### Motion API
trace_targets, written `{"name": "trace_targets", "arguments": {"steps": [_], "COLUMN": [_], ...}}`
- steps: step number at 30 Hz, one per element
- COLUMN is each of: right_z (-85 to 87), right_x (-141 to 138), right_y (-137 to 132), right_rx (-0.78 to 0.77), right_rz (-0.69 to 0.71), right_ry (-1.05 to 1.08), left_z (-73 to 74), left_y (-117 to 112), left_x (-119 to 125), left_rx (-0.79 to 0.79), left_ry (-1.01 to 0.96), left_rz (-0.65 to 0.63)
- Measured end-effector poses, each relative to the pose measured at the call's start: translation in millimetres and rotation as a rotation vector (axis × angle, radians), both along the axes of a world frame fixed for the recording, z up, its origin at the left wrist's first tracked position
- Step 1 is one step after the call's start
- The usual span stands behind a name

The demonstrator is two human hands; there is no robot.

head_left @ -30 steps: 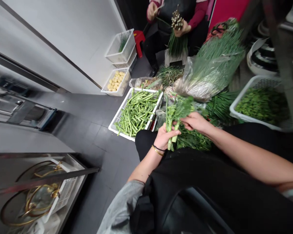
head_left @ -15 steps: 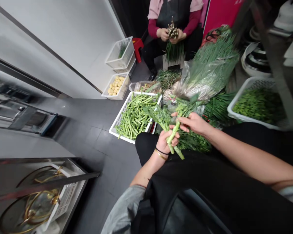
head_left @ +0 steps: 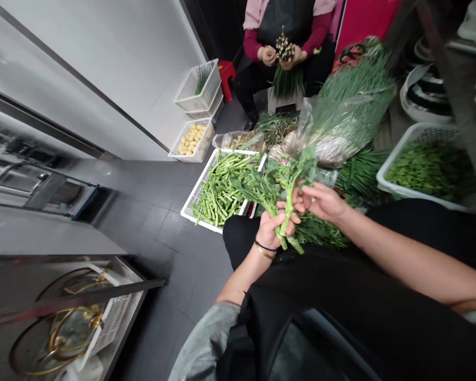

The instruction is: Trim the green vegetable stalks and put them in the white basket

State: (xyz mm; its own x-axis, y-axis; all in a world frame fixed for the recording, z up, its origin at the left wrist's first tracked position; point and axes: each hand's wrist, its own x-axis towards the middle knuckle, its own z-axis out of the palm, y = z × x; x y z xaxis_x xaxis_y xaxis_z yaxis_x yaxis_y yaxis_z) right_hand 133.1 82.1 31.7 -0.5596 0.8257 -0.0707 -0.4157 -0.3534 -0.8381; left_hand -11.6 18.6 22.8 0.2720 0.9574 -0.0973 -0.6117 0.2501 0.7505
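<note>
My left hand is closed around the lower stems of a small bunch of leafy green stalks, thick pale stems with leaves at the top. The cut ends stick out below my fist. My right hand is beside the upper stems, its fingers curled in a pinch, with a bit of green leaf showing at the fingertips. Just beyond my left hand, a white basket holds trimmed green stems. More leafy greens lie beneath my right hand, partly hidden by it.
A co-worker sits opposite, holding a bunch of long green stalks. Bagged long greens lie at the right, near a white basket of leaves. Stacked crates and a basket of yellowish pieces stand by the wall.
The stalks in my left hand stand more upright and spread apart. My right hand has shifted slightly right, off the thick stem. A small light-green piece now shows by the co-worker's sleeve.
</note>
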Motion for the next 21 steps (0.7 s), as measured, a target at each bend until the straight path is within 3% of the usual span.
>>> {"name": "trace_targets", "arguments": {"steps": [4, 7, 9, 12, 14, 17, 19, 21], "right_z": [16.0, 19.6, 17.3, 2.0, -16.5, -42.7, -45.9, -32.2], "right_x": [2, -12, -13, 7, 29, 56, 62, 58], "right_y": [14, 6, -8, -29, -39, -39, -27, -10], "right_rx": [0.090, 0.093, 0.231, 0.546, 0.658, 0.711, 0.693, 0.639], "right_rz": [-0.108, -0.276, -0.325, -0.311, -0.218, 0.180, 0.371, 0.332], "right_ry": [-0.162, -0.176, -0.277, -0.557, -0.668, -0.873, -1.082, -1.113], "left_z": [0.3, 4.0, 6.6, 8.7, 8.6, 5.6, 2.2, -1.0], "left_y": [-1, -3, -4, -4, -2, -1, -2, -5], "left_x": [5, 10, 10, 2, -7, -19, -22, -20], "left_rx": [-0.028, -0.065, -0.080, -0.119, -0.166, -0.212, -0.208, -0.180], "left_ry": [0.079, 0.020, -0.026, -0.065, -0.096, -0.140, -0.141, -0.122], "left_rz": [0.038, 0.108, 0.106, 0.080, 0.108, 0.140, 0.075, -0.011]}}
